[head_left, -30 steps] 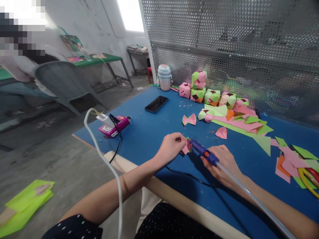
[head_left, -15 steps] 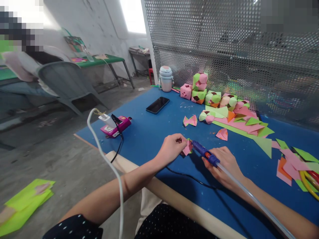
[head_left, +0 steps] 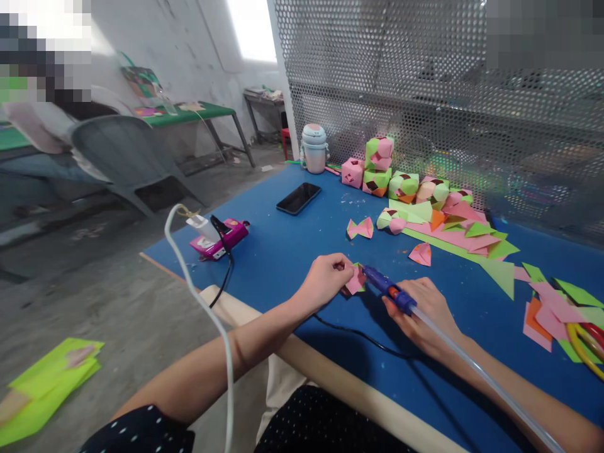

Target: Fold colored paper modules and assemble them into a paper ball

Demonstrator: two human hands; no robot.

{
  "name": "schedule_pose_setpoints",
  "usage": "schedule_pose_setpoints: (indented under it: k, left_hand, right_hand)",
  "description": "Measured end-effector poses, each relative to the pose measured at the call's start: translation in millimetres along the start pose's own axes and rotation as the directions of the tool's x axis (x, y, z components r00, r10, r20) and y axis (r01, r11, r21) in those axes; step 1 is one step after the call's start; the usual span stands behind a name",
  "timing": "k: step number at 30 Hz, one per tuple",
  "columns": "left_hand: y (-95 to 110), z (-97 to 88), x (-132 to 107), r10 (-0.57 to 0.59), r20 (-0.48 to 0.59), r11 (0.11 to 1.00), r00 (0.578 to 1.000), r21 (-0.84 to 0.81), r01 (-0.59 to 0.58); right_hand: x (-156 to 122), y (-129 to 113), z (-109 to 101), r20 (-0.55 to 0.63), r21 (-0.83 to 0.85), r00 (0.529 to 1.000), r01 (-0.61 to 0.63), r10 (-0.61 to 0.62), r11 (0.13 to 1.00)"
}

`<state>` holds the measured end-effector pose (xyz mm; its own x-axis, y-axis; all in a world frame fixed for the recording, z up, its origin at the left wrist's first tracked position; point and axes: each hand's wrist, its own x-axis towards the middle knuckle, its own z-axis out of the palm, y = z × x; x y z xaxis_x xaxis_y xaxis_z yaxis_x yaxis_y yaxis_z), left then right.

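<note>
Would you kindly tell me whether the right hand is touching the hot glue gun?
Touching: the head view shows the right hand gripping the hot glue gun behind its nozzle.

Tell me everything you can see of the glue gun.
The glue gun is purplish-blue and plastic-looking, with an orange patch on its side. A translucent glue stick runs from its rear. The right hand grips it above the table, hiding the handle. Its nozzle points left at the pink-and-green folded paper in the left hand; contact is unclear.
</note>
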<state>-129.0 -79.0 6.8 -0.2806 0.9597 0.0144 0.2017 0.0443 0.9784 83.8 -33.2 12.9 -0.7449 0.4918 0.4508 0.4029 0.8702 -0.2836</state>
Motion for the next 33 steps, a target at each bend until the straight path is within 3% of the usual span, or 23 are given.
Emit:
schedule_pose_setpoints:
  k: [26,33]
  left_hand:
    - [3,-1.4,0,0.026,0.000,0.999,1.000,0.041,-0.026]
    - [7,-2.4,0,0.041,-0.031,0.997,0.999,0.073,-0.039]
  right_hand:
    - [1,0,-6,0.003,-0.041,0.999,0.049,-0.049,0.998]
    - [1,-1,-10,-0.002,-0.044,1.000,-0.003,0.003,0.999]
